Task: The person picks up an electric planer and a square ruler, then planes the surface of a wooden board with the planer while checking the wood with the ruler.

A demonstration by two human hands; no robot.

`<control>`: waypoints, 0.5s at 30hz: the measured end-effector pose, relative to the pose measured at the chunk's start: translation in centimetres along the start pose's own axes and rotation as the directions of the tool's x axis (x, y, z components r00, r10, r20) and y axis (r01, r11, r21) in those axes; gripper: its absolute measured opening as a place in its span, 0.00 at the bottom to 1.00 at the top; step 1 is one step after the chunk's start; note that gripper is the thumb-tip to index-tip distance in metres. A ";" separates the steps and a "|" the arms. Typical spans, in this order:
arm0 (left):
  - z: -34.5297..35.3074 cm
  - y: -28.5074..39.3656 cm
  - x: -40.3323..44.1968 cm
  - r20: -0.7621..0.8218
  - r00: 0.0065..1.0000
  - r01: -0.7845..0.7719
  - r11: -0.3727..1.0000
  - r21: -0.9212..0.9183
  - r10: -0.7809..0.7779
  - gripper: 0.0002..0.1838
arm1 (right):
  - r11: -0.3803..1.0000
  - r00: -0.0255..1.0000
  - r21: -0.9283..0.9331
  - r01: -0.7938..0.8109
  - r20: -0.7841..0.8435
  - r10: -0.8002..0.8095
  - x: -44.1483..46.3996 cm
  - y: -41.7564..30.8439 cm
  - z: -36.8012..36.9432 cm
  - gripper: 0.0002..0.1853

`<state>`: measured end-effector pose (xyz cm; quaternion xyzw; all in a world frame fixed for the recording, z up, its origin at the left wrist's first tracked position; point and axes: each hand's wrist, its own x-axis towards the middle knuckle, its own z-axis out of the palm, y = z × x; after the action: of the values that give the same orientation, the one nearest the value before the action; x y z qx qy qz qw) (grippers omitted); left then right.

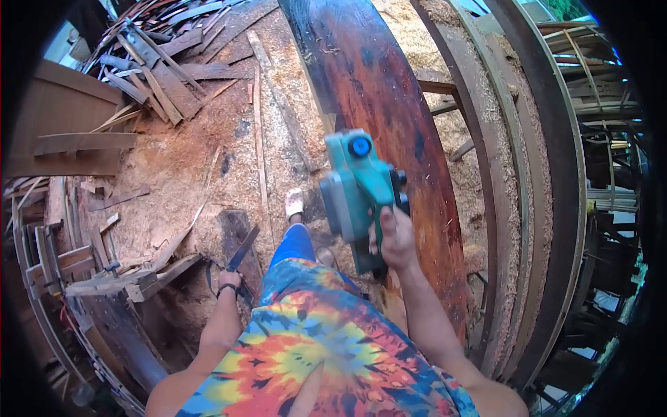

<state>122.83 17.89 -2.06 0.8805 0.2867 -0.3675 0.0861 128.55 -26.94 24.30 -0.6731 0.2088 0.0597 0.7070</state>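
Observation:
My right hand (396, 240) is wrapped around the handle of a green electric planer (368, 181) with a blue round knob. The planer is slightly blurred and overlaps the left edge of a thick reddish-brown plank (410, 132); I cannot tell whether its base touches the wood. Low on the left, my left hand (229, 279) is closed, with a black band at the wrist. From it a dark blade-like strip (244, 249) points up and to the right. Dark cord or strap shows beside those fingers, partly hidden.
More long boards (490, 139) covered in shavings run along the right. Sawdust (174, 167) and loose wood strips cover the ground. Scrap wood (167, 76) is heaped at the upper left, and a timber frame (132, 281) stands at the left. My foot (294, 203) is beside the plank.

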 end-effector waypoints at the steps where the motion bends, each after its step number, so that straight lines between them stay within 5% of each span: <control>1: -0.5 0.9 0.5 -0.032 0.999 0.028 0.998 -0.057 -0.030 0.17 | 1.000 1.000 0.007 -0.002 0.004 0.002 2.8 -0.8 0.6 0.33; 9: -6.5 5.5 5.3 -0.137 0.981 -0.171 0.941 -0.293 0.136 0.23 | 0.989 0.986 0.013 0.146 0.078 -0.147 26.5 -9.9 6.9 0.33; 15: -10.3 7.2 4.7 -0.214 0.972 -0.134 0.977 -0.165 0.097 0.22 | 0.991 0.989 -0.038 0.124 0.083 -0.121 21.9 -8.9 5.4 0.32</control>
<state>135.69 17.81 1.58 0.9175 0.2740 -0.2423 0.1560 152.82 -26.78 24.31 -0.6969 0.1368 0.0478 0.7024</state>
